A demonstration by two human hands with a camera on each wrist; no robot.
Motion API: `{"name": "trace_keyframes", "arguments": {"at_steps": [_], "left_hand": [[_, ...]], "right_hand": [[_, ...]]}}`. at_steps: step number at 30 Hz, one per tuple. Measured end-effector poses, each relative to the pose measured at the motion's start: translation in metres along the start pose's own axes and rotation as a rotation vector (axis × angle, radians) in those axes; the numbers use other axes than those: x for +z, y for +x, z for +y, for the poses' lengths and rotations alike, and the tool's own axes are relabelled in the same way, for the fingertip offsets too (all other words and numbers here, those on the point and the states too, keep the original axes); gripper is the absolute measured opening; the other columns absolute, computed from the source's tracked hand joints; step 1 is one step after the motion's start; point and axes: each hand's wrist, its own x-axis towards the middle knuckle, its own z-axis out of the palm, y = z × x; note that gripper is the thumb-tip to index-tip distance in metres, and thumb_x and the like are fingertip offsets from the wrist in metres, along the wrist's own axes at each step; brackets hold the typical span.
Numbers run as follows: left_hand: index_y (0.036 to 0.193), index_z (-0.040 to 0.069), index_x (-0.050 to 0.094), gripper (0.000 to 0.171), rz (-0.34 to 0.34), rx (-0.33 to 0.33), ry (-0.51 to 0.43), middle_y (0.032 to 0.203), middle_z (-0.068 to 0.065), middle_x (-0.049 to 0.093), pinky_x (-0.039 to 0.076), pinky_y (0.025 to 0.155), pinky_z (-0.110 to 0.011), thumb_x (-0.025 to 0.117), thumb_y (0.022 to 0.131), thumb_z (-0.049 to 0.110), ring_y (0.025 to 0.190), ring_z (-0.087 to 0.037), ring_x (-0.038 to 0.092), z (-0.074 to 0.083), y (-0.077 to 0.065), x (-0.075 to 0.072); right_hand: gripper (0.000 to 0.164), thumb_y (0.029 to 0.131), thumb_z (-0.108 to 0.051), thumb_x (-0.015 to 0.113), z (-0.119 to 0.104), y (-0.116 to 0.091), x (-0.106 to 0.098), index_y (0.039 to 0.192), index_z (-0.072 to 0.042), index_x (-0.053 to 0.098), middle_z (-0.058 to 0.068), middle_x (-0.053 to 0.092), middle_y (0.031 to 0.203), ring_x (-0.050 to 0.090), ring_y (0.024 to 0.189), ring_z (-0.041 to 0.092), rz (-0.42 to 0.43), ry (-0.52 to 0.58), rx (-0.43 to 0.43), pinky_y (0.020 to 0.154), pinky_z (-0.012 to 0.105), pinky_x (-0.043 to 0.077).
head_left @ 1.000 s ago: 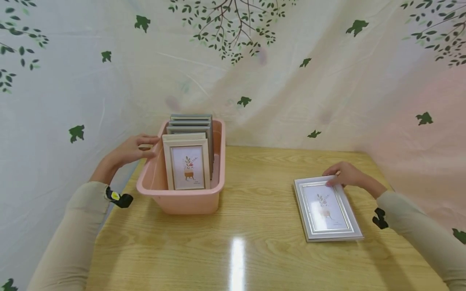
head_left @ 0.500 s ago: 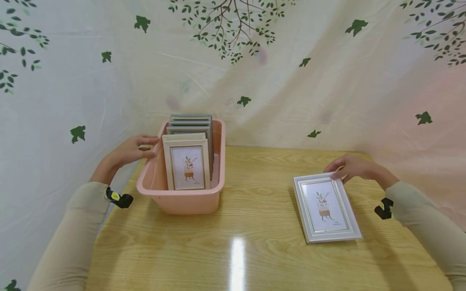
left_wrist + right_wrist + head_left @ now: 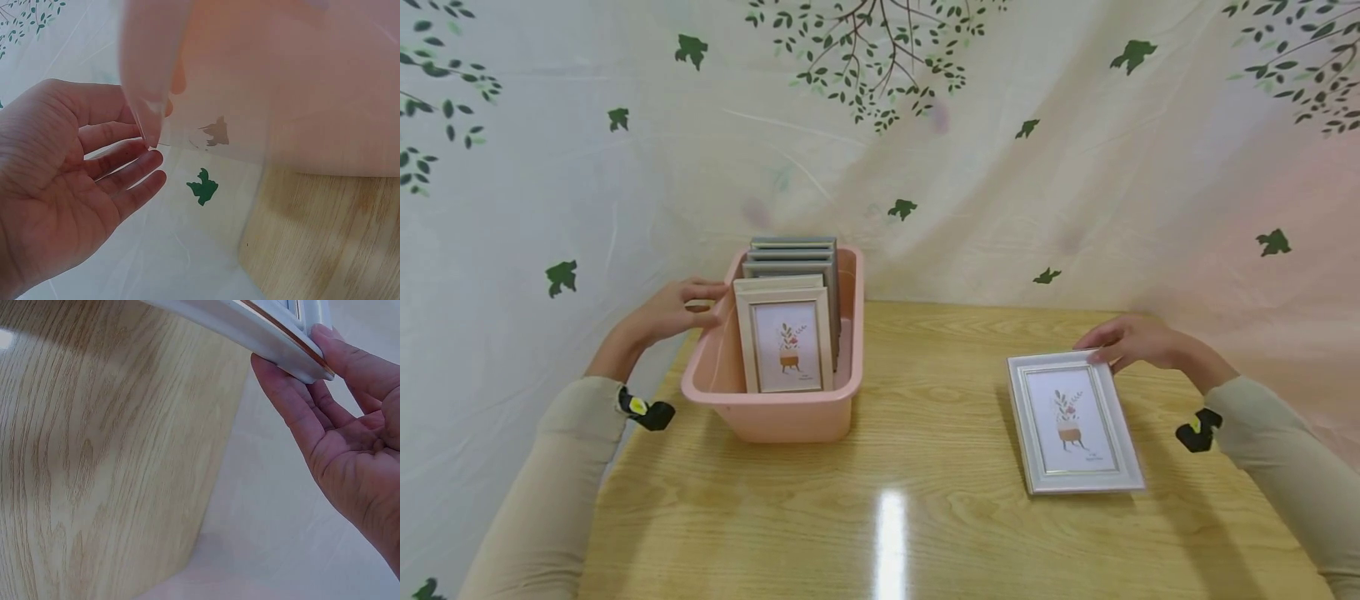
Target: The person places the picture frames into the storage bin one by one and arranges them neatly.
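At the left, my left hand (image 3: 666, 315) holds the left rim of a pink plastic basin (image 3: 790, 421). The left wrist view has the fingers (image 3: 134, 187) at the basin's edge, some seen through its wall. Several picture frames stand upright in the basin: a cream picture frame (image 3: 788, 343) with a plant print in front, grey-blue picture frames (image 3: 790, 267) behind. On the right, my right hand (image 3: 1142, 342) pinches the top right corner of a white picture frame (image 3: 1073, 423). This one is tilted, its print facing me, top edge raised. The right wrist view shows thumb and fingers on opposite faces of its corner (image 3: 306, 365).
Both hands work over a wooden table (image 3: 947, 467) with a bright light reflection near its front. A pale curtain (image 3: 970, 242) printed with leaves and branches hangs behind and beside it.
My right hand has lifted the white frame's top edge, so it is tilted up more, and has shifted slightly right and away. My left hand and the basin stay put.
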Motion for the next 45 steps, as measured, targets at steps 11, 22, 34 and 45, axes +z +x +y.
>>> {"name": "trace_keyframes", "arguments": {"at_steps": [11,22,34,45], "left_hand": [[0.151,-0.007,0.042,0.065,-0.002,-0.01,-0.005,0.157,-0.033,0.036,0.036,0.112,-0.067,0.068,0.096,0.016,0.145,-0.052,0.032,-0.001,-0.002,0.0],[0.151,-0.006,0.043,0.065,-0.003,-0.006,-0.002,0.156,-0.033,0.036,0.037,0.111,-0.068,0.068,0.096,0.016,0.144,-0.051,0.033,-0.004,-0.001,-0.002],[0.152,-0.003,0.042,0.066,-0.01,-0.035,0.011,0.158,-0.032,0.035,0.037,0.111,-0.068,0.068,0.096,0.019,0.145,-0.052,0.032,-0.003,-0.001,-0.002],[0.152,-0.004,0.042,0.065,-0.009,-0.02,0.005,0.158,-0.032,0.034,0.036,0.112,-0.068,0.068,0.097,0.019,0.146,-0.052,0.031,-0.003,0.0,-0.001]], "right_hand": [[0.043,0.097,-0.009,0.068,0.004,-0.007,-0.003,0.133,0.013,0.059,-0.011,0.074,0.111,0.073,0.096,0.011,0.114,0.094,-0.067,0.081,0.035,0.063],[0.047,0.097,-0.02,0.07,-0.006,-0.003,0.004,0.135,0.006,0.062,0.017,0.072,0.124,0.073,0.096,0.011,0.228,0.048,-0.062,0.083,0.034,0.062],[0.049,0.096,-0.019,0.071,-0.021,0.016,0.012,0.134,0.01,0.06,-0.014,0.075,0.105,0.074,0.093,0.011,0.274,0.122,-0.133,0.082,0.034,0.062],[0.047,0.097,-0.019,0.071,-0.044,0.031,0.019,0.134,0.008,0.062,-0.009,0.076,0.107,0.075,0.092,0.011,0.303,0.159,-0.173,0.084,0.034,0.062]]}}
